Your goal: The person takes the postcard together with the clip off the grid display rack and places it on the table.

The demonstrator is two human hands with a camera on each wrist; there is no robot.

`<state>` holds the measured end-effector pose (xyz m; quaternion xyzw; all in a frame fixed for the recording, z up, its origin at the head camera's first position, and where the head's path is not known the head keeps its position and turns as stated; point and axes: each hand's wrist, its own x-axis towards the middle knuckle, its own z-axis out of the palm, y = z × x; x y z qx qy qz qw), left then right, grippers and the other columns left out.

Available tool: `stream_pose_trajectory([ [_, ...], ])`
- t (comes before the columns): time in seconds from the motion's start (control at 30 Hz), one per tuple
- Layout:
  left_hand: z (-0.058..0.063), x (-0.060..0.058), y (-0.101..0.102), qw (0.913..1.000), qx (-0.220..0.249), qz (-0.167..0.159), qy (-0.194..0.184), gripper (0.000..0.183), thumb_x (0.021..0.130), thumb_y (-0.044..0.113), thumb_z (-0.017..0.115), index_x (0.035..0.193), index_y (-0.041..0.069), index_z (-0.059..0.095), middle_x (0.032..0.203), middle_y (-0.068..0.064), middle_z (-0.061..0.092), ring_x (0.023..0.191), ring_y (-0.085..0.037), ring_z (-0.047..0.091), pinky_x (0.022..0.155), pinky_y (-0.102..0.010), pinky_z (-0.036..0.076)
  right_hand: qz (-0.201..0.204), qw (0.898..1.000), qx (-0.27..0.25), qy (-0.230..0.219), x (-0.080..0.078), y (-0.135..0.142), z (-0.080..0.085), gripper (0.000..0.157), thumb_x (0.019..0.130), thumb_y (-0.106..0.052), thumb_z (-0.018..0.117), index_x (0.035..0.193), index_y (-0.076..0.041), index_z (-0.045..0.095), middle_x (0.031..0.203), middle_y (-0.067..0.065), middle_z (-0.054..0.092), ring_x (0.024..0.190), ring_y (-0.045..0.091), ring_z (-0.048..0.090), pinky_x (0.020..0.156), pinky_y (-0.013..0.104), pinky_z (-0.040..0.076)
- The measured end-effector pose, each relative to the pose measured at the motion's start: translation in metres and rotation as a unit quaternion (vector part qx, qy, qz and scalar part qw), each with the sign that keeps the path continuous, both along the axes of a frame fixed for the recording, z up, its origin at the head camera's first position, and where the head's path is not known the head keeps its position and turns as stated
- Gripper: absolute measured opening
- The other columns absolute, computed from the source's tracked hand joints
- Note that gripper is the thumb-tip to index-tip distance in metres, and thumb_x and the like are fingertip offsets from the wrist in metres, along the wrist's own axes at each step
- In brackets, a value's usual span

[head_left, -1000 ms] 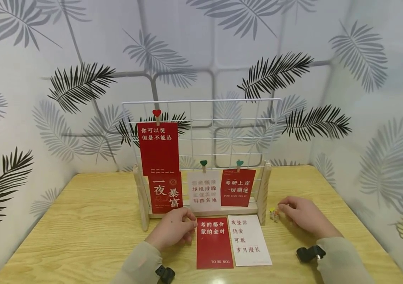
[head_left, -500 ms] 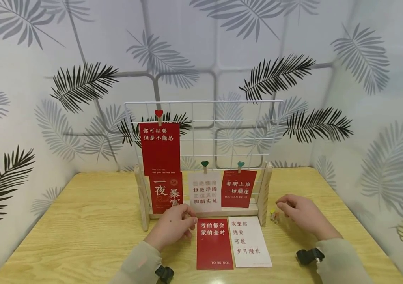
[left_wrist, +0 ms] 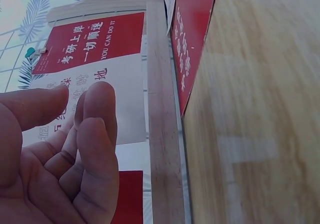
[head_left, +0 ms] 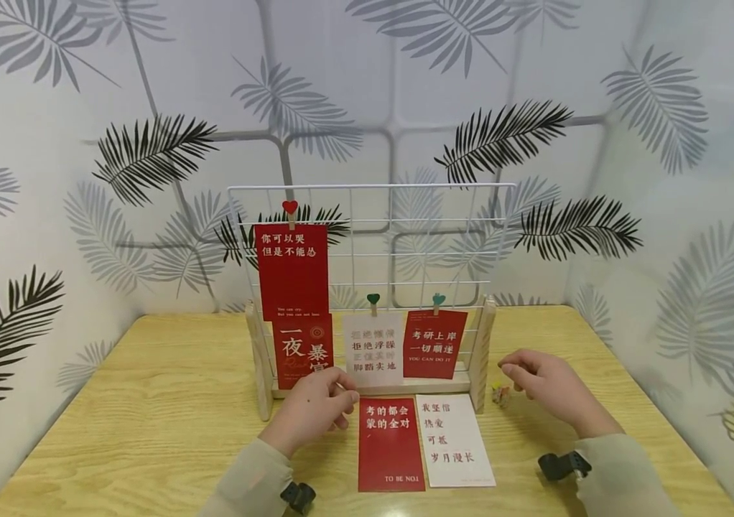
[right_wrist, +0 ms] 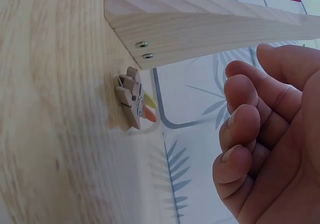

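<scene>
My left hand (head_left: pixel 313 408) is by the front left of the rack, fingers loosely curled around nothing, overlapping the lower corner of a red card (head_left: pixel 302 352) in the head view. Just right of it, a red card (head_left: pixel 391 456) and a white card (head_left: pixel 456 452) lie side by side on the table. My right hand (head_left: pixel 551 388), holding nothing, hovers with bent fingers beside small wooden clothespins (right_wrist: pixel 131 98) that have yellow and orange tips. A white wire grid rack (head_left: pixel 406 185) on a wooden base stands behind the cards.
Heart-topped clothespins hold cards on the rack: red heart (head_left: pixel 289 207), green heart (head_left: pixel 373 299) and teal heart (head_left: pixel 439 299). A tall red card (head_left: pixel 292 276) hangs upper left, a white card (head_left: pixel 373 352) and a red card (head_left: pixel 433 348) lower right. Leaf-patterned covering (head_left: pixel 406 86) backs the wooden table (head_left: pixel 147 402).
My right hand has shifted slightly left and up, over the clothespins' far side. The left hand has drawn back a little. The cards stay in place.
</scene>
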<state>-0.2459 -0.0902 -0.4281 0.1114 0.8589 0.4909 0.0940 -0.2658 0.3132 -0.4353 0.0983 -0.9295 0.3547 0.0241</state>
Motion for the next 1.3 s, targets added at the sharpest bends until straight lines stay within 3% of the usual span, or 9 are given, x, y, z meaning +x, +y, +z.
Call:
stream_pose_trajectory([
  [0.43,0.010,0.004,-0.002,0.9993,-0.014,-0.002,0.034,0.012,0.097,0.023,0.069,0.105,0.014,0.065,0.081,-0.009,0.068,0.066,-0.018,0.068,0.062,-0.036,0.051,0.002,1.000,-0.011,0.011,0.004,-0.007,0.011,0.038,0.104,-0.041,0.056,0.119,-0.009,0.068,0.083,0.006,0.062,0.070,0.021,0.055,0.056,0.034,0.047],
  [0.83,0.017,0.006,-0.004,0.9978,-0.017,-0.005,0.064,0.014,0.097,0.023,0.069,0.106,0.013,0.067,0.078,-0.002,0.067,0.065,-0.017,0.067,0.063,-0.037,0.051,0.002,0.999,-0.002,0.033,0.009,-0.015,0.020,0.033,0.104,-0.041,0.057,0.116,-0.014,0.070,0.081,0.001,0.061,0.072,0.020,0.056,0.058,0.034,0.048],
  [1.3,0.036,0.013,-0.012,0.9956,-0.015,0.013,0.091,0.022,0.097,0.025,0.069,0.113,0.009,0.066,0.081,-0.001,0.066,0.066,-0.016,0.067,0.064,-0.036,0.050,0.026,0.997,-0.019,0.071,0.017,-0.029,0.030,0.023,0.103,-0.035,0.060,0.112,-0.017,0.072,0.078,-0.001,0.061,0.073,0.020,0.059,0.056,0.032,0.048],
])
